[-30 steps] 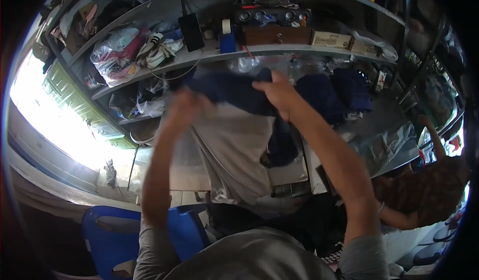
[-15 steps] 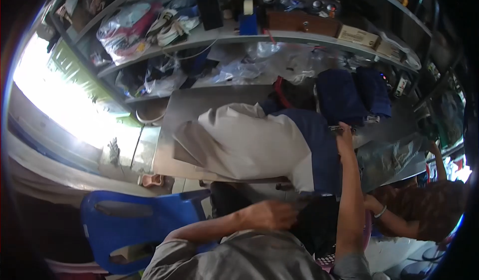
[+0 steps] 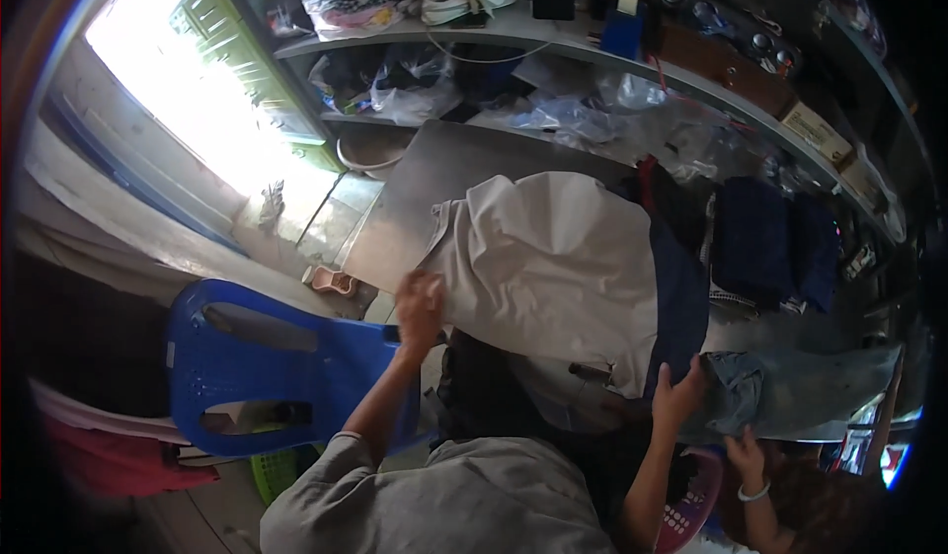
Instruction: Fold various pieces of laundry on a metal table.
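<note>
A white garment (image 3: 553, 268) with a navy band (image 3: 681, 287) along its right side lies spread over the metal table. My right hand (image 3: 679, 393) is closed on the lower edge of the navy part, thumb pointing up. At the garment's lower left corner is my left hand (image 3: 420, 307), its fingers smeared by motion. Whether they grip the cloth is unclear. Folded navy garments (image 3: 752, 238) sit on the table to the right, beyond my right hand. A dark item with a red edge (image 3: 647, 184) lies behind the white garment.
A co-worker's hand (image 3: 750, 460) with a bracelet is at a crumpled grey-blue cloth (image 3: 736, 391) beside a clear plastic bag (image 3: 834, 381). A blue plastic chair (image 3: 242, 381) stands left of me. Shelves (image 3: 573, 45) with bags and shoes rise behind the table (image 3: 395, 208).
The view has turned, shifting the scene. My left hand has gone from near my body to the garment's left corner. My right hand has come back from the folded navy garments to the navy edge.
</note>
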A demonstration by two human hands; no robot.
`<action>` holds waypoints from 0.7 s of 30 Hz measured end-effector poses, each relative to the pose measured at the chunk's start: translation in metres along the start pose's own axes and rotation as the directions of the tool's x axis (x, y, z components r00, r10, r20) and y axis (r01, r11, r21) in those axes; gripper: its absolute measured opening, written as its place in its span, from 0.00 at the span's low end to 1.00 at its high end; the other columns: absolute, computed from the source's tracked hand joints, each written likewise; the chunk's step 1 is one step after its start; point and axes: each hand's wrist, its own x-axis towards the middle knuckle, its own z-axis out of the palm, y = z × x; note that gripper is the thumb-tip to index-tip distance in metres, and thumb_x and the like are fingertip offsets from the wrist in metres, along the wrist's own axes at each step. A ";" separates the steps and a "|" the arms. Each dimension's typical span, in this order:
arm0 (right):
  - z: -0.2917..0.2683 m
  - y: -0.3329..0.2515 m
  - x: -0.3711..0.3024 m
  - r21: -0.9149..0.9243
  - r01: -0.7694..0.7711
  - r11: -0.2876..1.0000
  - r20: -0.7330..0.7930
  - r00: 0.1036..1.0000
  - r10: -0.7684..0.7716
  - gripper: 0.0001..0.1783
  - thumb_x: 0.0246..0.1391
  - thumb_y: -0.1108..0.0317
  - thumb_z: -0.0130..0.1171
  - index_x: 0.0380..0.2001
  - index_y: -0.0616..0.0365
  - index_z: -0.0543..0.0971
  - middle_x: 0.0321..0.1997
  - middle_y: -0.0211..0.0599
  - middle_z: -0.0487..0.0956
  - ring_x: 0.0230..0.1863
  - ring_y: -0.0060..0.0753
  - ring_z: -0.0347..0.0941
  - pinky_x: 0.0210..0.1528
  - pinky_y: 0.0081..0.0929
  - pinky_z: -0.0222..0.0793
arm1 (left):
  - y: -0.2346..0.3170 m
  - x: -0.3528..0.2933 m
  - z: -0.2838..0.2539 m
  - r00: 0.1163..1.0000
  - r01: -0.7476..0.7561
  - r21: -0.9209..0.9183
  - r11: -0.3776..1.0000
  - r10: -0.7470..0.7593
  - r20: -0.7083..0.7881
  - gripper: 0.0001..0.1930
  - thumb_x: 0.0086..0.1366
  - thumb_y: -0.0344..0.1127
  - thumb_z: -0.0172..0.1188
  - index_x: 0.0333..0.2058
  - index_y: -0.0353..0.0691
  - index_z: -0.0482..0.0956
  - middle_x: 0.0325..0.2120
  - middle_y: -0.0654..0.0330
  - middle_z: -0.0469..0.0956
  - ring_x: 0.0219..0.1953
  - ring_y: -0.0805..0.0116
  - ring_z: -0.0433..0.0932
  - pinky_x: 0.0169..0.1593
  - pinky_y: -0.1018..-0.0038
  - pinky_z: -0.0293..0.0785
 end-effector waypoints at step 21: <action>-0.093 -0.030 0.072 0.684 -0.395 0.614 0.573 0.811 -0.116 0.18 0.66 0.69 0.61 0.55 0.63 0.74 0.52 0.34 0.79 0.49 0.26 0.74 0.53 0.26 0.70 | -0.019 0.111 -0.126 0.954 0.061 -0.664 0.745 -0.239 -0.181 0.06 0.79 0.32 0.53 0.51 0.40 0.71 0.30 0.71 0.64 0.31 0.81 0.60 0.35 0.79 0.60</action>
